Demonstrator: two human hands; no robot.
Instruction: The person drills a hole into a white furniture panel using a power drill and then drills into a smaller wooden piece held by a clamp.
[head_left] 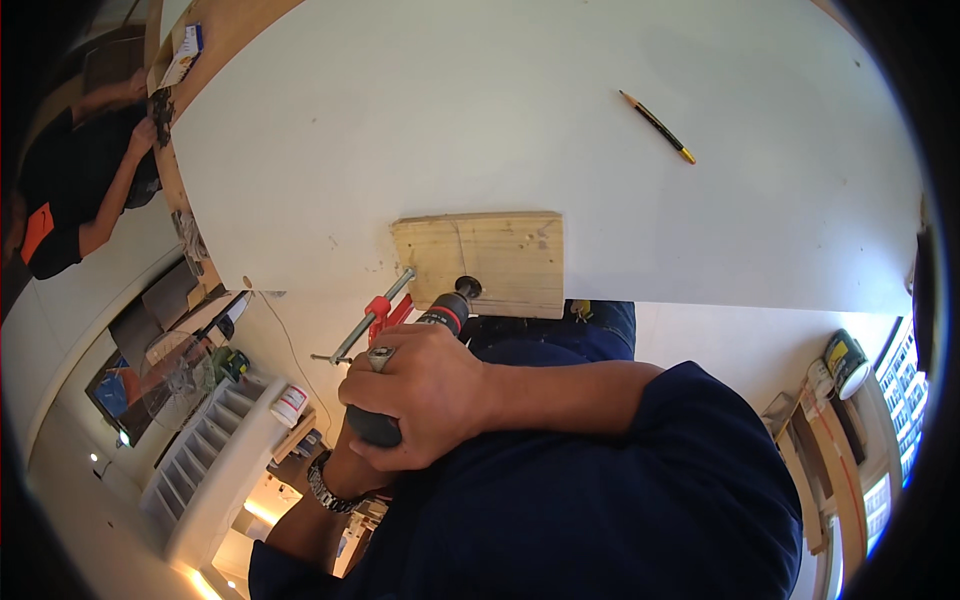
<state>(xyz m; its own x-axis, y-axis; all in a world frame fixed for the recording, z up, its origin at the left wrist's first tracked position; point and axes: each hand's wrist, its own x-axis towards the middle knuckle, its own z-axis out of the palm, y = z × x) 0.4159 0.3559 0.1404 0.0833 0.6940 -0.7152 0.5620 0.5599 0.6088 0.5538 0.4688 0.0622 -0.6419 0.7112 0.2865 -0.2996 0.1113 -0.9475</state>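
My right hand [425,390], a ring on one finger, is closed over the body of a power drill [374,428]. Beneath it, my left hand [352,455] reaches the drill from the lower left, a metal watch on its wrist; its fingers are hidden. The drill's round cutting bit [468,287] meets a pale wooden block [505,255] near the block's lower edge. That block lies on a large white panel [400,120], at its near edge. Left of the drill, a red bar clamp [378,308] sits against the block's corner.
A dark pencil [658,127] lies on the panel at the upper right. Another person [100,170] works beyond the panel's left edge. Below left stand a white slotted rack [210,435] and a white tub [290,405]. Timber boards [835,470] lean at the right.
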